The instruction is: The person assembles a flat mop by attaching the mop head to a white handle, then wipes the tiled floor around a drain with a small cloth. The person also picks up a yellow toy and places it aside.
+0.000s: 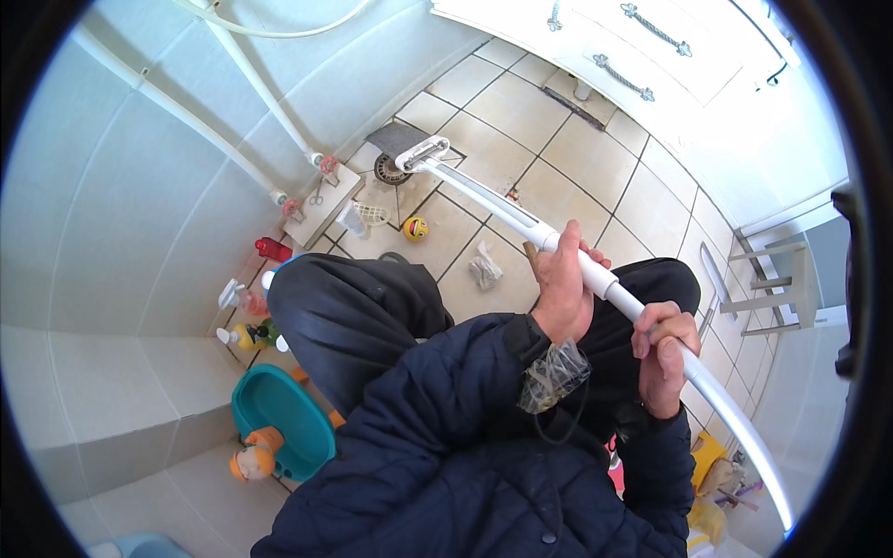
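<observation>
A long white pole slants across my lap from the lower right up to the floor at the far left. At its far end is a small white frame-like head, beside a round floor drain. My left hand is closed round the pole's thicker section, thumb on top. Nearer to me, my right hand grips the thinner section just past a collar. A clear plastic wrap sits at my left cuff. The pole's near end reaches the lower right rim.
On the tiled floor lie a yellow smiley ball and a crumpled whitish wrapper. A teal basin and several bottles stand left. White pipes run along the left wall. A white cabinet stands ahead, a small stool right.
</observation>
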A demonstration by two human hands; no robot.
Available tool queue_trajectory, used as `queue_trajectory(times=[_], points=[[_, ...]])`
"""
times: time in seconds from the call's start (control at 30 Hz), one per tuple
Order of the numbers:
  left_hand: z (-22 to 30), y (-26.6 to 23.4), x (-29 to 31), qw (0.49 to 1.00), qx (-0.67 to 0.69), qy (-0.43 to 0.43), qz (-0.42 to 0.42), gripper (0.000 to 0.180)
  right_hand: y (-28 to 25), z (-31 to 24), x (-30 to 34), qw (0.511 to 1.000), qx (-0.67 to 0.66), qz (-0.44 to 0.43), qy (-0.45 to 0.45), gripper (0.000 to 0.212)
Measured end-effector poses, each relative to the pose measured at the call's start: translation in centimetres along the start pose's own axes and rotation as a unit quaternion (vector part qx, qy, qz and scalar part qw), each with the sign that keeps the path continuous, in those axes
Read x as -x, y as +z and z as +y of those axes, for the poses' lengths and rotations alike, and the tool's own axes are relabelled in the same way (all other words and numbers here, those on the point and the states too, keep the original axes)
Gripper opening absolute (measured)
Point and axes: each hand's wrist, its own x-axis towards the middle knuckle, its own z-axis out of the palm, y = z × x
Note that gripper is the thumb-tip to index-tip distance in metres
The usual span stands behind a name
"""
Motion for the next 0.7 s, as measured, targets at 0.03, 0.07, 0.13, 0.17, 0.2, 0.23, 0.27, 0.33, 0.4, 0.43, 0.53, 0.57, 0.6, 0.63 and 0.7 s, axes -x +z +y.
queue_trajectory(times=[0.03, 0.07, 0.13, 0.17, 0.2, 0.23, 0.27, 0.33, 0.4, 0.43, 0.53, 0.57, 0.6, 0.63, 0.7], points=[[0.2, -0.1, -0.4, 1.0, -0.008, -0.001, 0.022, 0.03, 0.0, -0.3, 0.3, 0.999, -0.004, 0.018, 0.029, 0.025], [0.4, -0.3, -0.9, 0.999, -0.012, 0.001, 0.033, 0.03, -0.1, -0.6, 0.6, 0.998, -0.012, 0.035, 0.045, 0.027], [1.7, -1.4, -2.9, 0.998, -0.024, -0.001, 0.058, 0.029, -0.3, -1.4, 0.9, 0.999, 0.015, 0.029, 0.031, 0.028], [2.8, -2.2, -4.4, 0.996, -0.031, 0.008, 0.079, 0.029, -0.3, -1.9, 1.1, 0.999, 0.031, 0.023, 0.024, 0.028], [3.8, -3.0, -6.2, 0.994, -0.03, 0.019, 0.099, 0.03, -0.3, -2.5, 1.3, 0.999, 0.023, 0.028, 0.027, 0.028], [4.4, -4.0, -8.0, 0.994, -0.046, 0.022, 0.1, 0.029, -0.5, -3.2, 1.4, 0.999, 0.022, 0.031, 0.026, 0.028], [5.1, -5.2, -9.6, 0.993, -0.053, 0.028, 0.107, 0.028, -0.7, -3.9, 1.6, 0.999, 0.024, 0.037, 0.025, 0.029], [6.3, -7.3, -13.1, 0.993, -0.046, 0.031, 0.105, 0.028, -1.3, -5.5, 1.8, 0.998, 0.011, 0.037, 0.042, 0.03], [7.6, -9.4, -15.6, 0.992, -0.045, 0.016, 0.117, 0.027, -1.9, -7.1, 2.1, 0.997, 0.041, 0.049, 0.043, 0.033], [8.8, -10.8, -16.2, 0.995, -0.013, 0.01, 0.095, 0.025, -2.4, -8.1, 2.2, 0.998, 0.027, 0.041, 0.037, 0.034], [9.6, -12.3, -18.3, 0.993, -0.022, -0.007, 0.117, 0.024, -4.0, -10.4, 2.5, 0.997, 0.03, 0.063, 0.043, 0.037], [10.0, -12.5, -18.6, 0.992, -0.017, -0.007, 0.125, 0.024, -4.5, -11.0, 2.7, 0.997, 0.025, 0.057, 0.037, 0.036], [10.3, -12.6, -18.8, 0.992, -0.009, 0.001, 0.127, 0.024, -4.9, -11.5, 2.8, 0.998, 0.02, 0.05, 0.03, 0.036], [10.4, -12.6, -18.9, 0.992, 0.016, 0.001, 0.127, 0.025, -5.2, -11.8, 3.1, 0.998, 0.028, 0.051, 0.023, 0.034], [10.6, -12.6, -18.9, 0.991, -0.014, -0.004, 0.131, 0.025, -5.7, -12.0, 3.7, 0.997, 0.039, 0.056, 0.028, 0.035]])
